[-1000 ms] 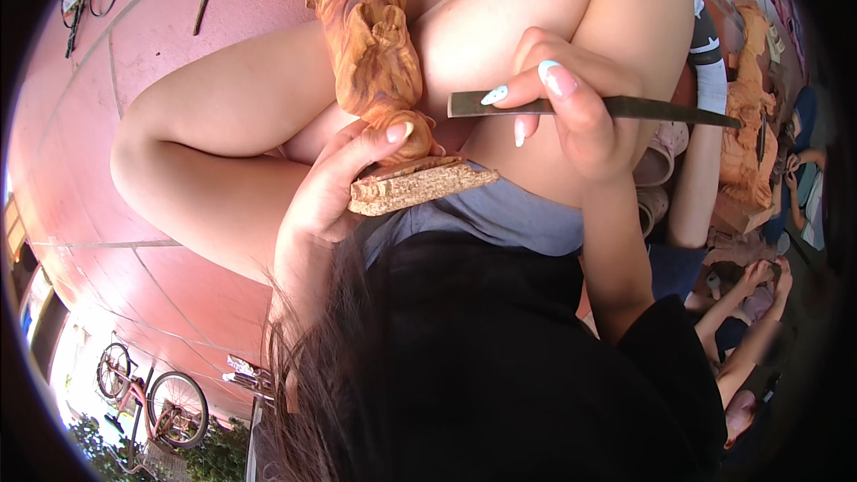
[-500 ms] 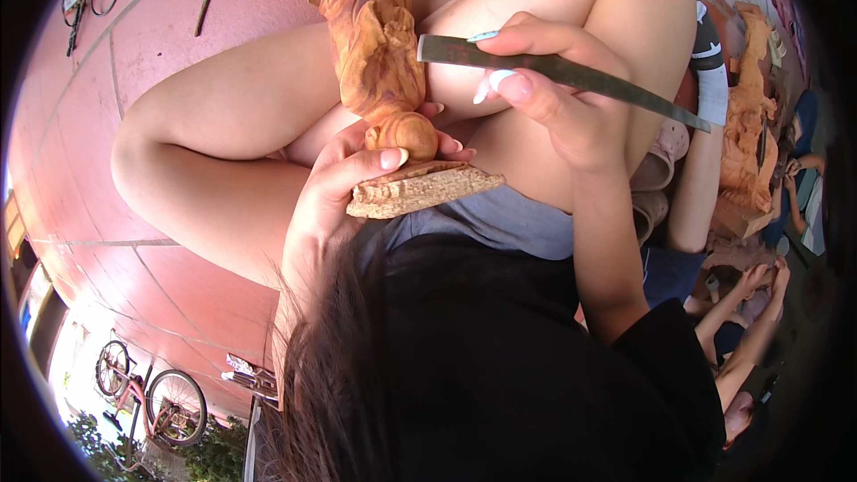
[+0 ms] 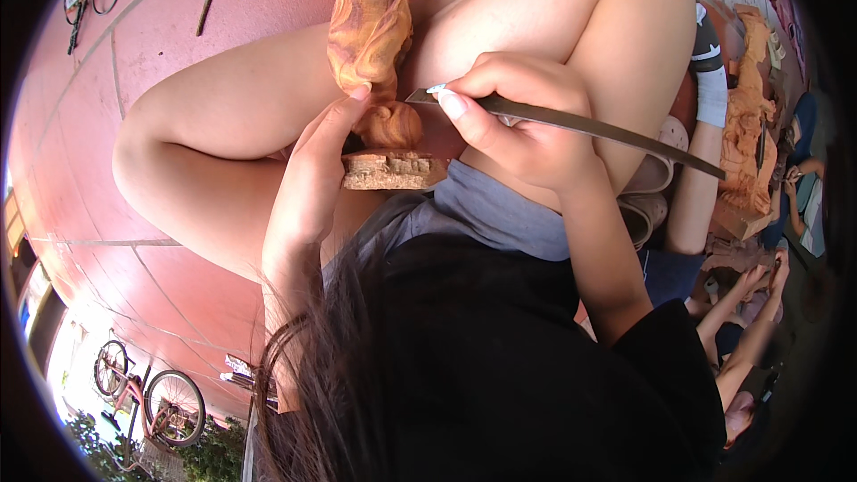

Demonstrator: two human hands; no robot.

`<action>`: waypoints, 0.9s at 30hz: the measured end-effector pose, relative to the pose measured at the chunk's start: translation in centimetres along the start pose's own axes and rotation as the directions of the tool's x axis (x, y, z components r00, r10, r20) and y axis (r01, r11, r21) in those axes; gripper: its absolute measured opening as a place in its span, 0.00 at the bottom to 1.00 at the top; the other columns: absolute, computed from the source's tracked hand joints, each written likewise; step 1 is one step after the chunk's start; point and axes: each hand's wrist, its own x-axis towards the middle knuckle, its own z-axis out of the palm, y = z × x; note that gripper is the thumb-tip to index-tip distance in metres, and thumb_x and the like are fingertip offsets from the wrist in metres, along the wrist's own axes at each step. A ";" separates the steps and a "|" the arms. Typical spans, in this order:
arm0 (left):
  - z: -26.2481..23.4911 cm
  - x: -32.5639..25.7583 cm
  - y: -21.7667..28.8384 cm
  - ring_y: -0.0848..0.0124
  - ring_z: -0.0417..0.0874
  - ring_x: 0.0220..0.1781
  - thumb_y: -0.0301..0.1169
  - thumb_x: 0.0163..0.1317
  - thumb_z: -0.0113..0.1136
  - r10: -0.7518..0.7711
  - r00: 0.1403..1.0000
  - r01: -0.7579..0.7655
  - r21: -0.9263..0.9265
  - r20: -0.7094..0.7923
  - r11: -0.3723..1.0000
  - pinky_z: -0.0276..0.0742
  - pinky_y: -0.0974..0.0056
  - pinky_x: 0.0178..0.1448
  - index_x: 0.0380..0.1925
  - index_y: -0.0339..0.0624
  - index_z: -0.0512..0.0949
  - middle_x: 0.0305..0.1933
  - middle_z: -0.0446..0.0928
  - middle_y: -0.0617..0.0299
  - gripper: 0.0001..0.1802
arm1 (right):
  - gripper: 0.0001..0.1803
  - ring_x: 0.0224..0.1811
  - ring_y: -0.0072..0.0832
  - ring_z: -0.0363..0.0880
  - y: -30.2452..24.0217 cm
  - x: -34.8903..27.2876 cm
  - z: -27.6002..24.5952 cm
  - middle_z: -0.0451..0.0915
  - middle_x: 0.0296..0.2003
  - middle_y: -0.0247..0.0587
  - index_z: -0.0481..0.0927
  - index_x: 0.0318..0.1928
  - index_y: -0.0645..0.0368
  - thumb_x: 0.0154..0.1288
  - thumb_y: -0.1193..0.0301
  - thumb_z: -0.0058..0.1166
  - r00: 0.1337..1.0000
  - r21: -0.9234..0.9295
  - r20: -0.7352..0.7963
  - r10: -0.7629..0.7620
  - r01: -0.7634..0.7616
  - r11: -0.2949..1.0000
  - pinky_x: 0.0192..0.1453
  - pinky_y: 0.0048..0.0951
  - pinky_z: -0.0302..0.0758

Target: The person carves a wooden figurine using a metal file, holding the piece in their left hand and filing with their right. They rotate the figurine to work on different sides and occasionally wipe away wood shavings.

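A reddish-brown wood carving with swirling grain stands between my bent legs, its rough pale base toward me. My left hand is closed round its narrow part near the base. That thumb presses on the wood, and the other fingers are mostly hidden behind it. In my right hand is a long, flat steel carving blade, pinched near its working end. The blade's tip is beside the rounded knob above the base; whether it touches the wood I cannot tell.
On the red tiled floor lie a small hatchet-like tool and wood bits. A larger orange wood carving is at the right, near clogs and other people's arms. A bicycle stands at lower left.
The carving has turned and sits more upright, its base shifted slightly. My left thumb has moved up the carving. My right hand has lowered the blade's tip toward the knob.
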 end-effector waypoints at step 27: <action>-0.3 2.5 -5.3 0.54 0.83 0.33 0.45 0.66 0.49 0.141 0.990 -0.121 -0.490 0.004 0.863 0.81 0.53 0.43 0.45 0.26 0.74 0.35 0.81 0.43 0.27 | 0.09 0.21 0.19 0.77 0.9 -0.5 0.5 0.80 0.23 0.40 0.84 0.37 0.70 0.68 0.79 0.51 0.996 0.201 0.028 0.090 -0.093 0.975 0.23 0.19 0.73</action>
